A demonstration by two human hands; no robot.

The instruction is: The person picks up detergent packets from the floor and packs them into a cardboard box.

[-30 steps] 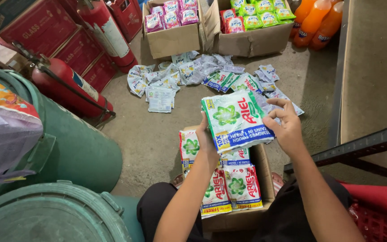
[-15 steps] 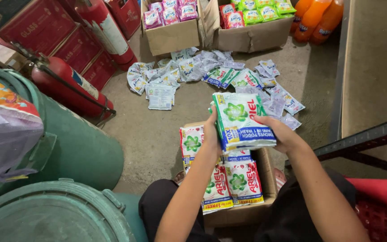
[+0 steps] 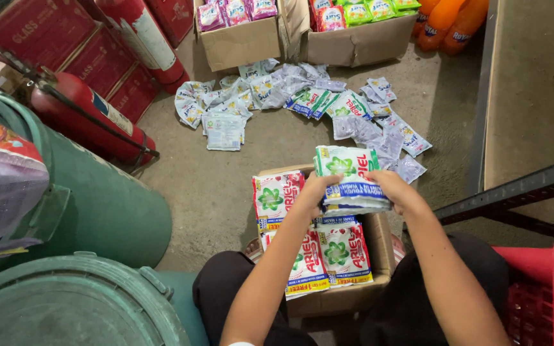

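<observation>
Head view. The left hand (image 3: 312,192) and the right hand (image 3: 400,192) are together holding a stack of green-and-white sachets (image 3: 349,179) just above an open cardboard box (image 3: 379,247), each hand clasping one side edge with thumbs on top. The stack is sitting at about 12 o'clock from the person's lap, tilted slightly toward the camera. Inside the box, more sachets of the same kind (image 3: 315,250) are lying flat in overlapping rows, filling most of it.

On the concrete floor at 12 o'clock, well apart from the box, loose grey and white sachets (image 3: 302,102) are lying scattered. Beyond them, two further cardboard boxes (image 3: 245,41) are holding pink and green packets, with orange bottles (image 3: 447,22) at 1 o'clock. A red fire extinguisher (image 3: 91,118) is lying at 10 o'clock, green drums (image 3: 97,211) are standing at 9 o'clock, and a red plastic crate (image 3: 549,288) is at 4 o'clock.

Risk, as a judgement: the stack is being held only at its edges, so the slick middle packets could be fanning out and sliding free, probably spilling over the box wall onto the dusty floor. Pressing a thick stack onto the already filled rows could also be pushing those askew.
</observation>
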